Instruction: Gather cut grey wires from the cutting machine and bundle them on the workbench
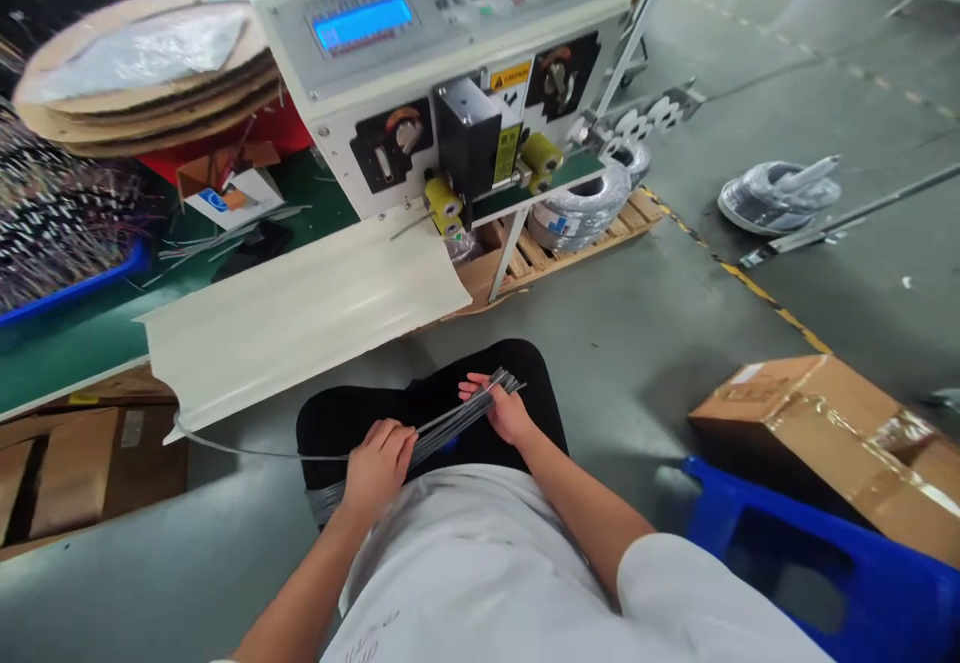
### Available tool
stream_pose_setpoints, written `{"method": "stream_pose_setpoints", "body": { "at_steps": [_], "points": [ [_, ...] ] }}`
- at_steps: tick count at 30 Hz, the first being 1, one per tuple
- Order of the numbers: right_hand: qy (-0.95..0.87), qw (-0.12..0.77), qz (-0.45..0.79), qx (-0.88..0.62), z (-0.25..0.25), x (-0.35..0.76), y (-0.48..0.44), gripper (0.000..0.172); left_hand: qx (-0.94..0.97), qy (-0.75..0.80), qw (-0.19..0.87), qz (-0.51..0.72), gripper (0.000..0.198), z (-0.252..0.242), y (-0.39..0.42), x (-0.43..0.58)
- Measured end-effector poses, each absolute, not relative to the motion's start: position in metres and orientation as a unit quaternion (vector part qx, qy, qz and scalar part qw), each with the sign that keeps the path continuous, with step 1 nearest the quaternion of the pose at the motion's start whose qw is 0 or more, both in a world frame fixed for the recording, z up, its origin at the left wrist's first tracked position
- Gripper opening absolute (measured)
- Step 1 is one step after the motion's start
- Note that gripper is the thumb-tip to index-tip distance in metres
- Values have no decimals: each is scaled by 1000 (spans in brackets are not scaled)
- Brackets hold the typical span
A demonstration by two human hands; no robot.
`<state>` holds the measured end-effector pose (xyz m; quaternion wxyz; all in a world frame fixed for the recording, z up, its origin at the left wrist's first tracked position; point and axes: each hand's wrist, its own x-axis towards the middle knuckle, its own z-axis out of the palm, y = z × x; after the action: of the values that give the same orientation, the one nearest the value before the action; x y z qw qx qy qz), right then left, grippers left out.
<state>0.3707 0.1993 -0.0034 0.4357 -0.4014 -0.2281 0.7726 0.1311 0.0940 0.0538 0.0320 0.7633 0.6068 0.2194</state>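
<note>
A bundle of grey cut wires (450, 421) lies across my lap, slanting up to the right. My left hand (377, 465) is closed around its lower end. My right hand (499, 407) grips it near the upper end, where the wire tips fan out. A single thin wire (247, 450) trails left from my lap toward the white chute (300, 315). I sit facing a wire-cutting machine (442, 53) with a lit blue screen and yellow rollers.
Cardboard discs (142, 73) are stacked at upper left by a blue bin of cut wires (60, 213). Wire coils (577, 208) rest on a wooden pallet under the machine; another coil (776, 193) lies on the floor. A cardboard box (832, 433) and blue stool (817, 563) stand at right.
</note>
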Motion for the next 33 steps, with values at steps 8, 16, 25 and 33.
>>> {"method": "stream_pose_setpoints", "body": {
  "at_steps": [8, 16, 25, 33],
  "points": [
    [-231, 447, 779, -373, -8, 372, 200, 32, 725, 657, 135, 159, 25, 13, 77, 149],
    [-232, 450, 781, -365, -3, 372, 197, 35, 723, 663, 138, 138, 29, 20, 89, 156],
    [-242, 471, 759, -379, -6, 369, 196, 27, 726, 675, 115, 67, 30, 32, 91, 154],
    [-224, 474, 758, -388, -11, 370, 196, 44, 649, 755, 78, 62, 38, 15, 54, 56]
  ]
}}
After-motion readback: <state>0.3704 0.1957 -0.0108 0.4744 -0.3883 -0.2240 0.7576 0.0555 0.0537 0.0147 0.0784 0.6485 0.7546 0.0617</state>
